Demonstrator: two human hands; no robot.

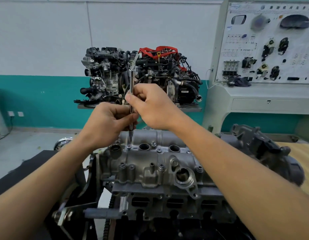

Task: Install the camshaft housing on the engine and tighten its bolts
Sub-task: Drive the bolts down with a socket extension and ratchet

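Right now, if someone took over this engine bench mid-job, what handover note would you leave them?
Left hand: grips the lower shaft of the long chrome driver.
Right hand: pinches it higher up.
Driver upright, tip over a small bolt near the left end of the grey cast-metal camshaft housing, which sits on the engine.
Done: housing seated; other bolts placed in their holes.
Left: tighten them; how tight they are cannot be judged.
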